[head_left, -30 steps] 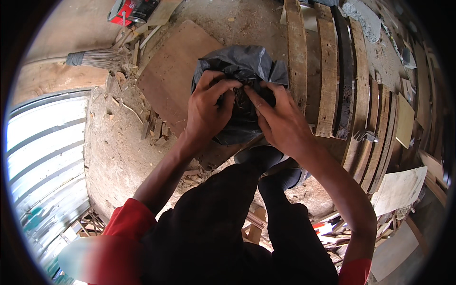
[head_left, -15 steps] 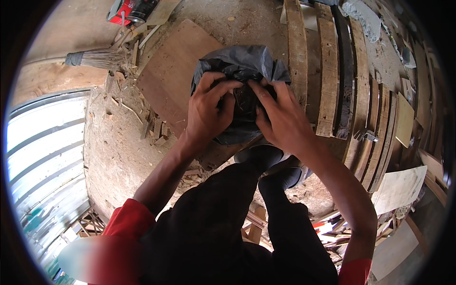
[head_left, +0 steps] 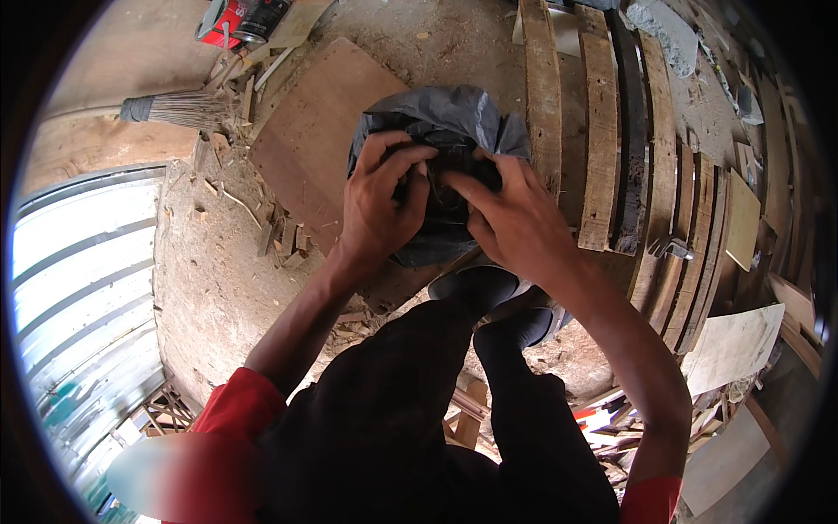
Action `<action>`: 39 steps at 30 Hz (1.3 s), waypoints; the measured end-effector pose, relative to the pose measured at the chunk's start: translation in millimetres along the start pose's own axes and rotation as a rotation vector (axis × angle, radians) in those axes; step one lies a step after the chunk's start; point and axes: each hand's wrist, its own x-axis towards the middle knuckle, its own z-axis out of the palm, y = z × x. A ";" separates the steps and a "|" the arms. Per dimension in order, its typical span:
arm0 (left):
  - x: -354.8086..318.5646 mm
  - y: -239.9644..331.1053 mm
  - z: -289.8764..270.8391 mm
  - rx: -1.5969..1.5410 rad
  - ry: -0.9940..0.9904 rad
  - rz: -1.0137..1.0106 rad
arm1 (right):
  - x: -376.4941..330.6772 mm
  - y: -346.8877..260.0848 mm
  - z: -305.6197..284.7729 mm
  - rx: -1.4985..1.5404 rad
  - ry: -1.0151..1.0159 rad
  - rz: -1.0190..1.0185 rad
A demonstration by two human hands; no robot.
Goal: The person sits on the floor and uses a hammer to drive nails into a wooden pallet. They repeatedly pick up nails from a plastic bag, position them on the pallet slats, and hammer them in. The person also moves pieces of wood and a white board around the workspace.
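Observation:
A black plastic bag [head_left: 467,109] stands in front of my feet, with its mouth gaping upward and dark loose matter showing inside. My left hand [head_left: 381,196] is closed on the left side of the bag's rim, its fingers curled inward over the mouth. On the opposite side, my right hand [head_left: 524,214] grips the rim, while one finger points in over the opening. Both sets of fingertips are partly hidden in the dark folds. Beneath the bag lies a flat brown wooden board [head_left: 319,118].
Long wooden slats [head_left: 601,140] lie on the right, with a small metal tool [head_left: 672,248] on them. A stick broom [head_left: 179,108] rests at the left near wood scraps [head_left: 288,240]. A red-and-black container [head_left: 240,22] stands at the far left.
My right hand's finger has shifted over the bag's mouth, and the fingers sit farther apart. The opening shows wider, with more of the dark contents visible. My left hand has barely moved.

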 end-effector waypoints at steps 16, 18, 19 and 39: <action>8.2 9.8 5.5 -0.001 -0.049 -0.086 | -6.9 3.8 -18.1 0.297 0.086 0.189; 6.6 6.5 4.9 -0.001 -0.039 -0.048 | -10.4 5.3 -25.5 0.294 0.130 0.179; 6.2 7.1 2.7 -0.055 -0.025 -0.066 | -11.4 4.8 -31.0 0.291 0.173 0.147; 1.8 24.2 -37.9 -1.575 -0.131 -0.827 | -46.1 -36.6 -59.2 0.794 0.428 0.496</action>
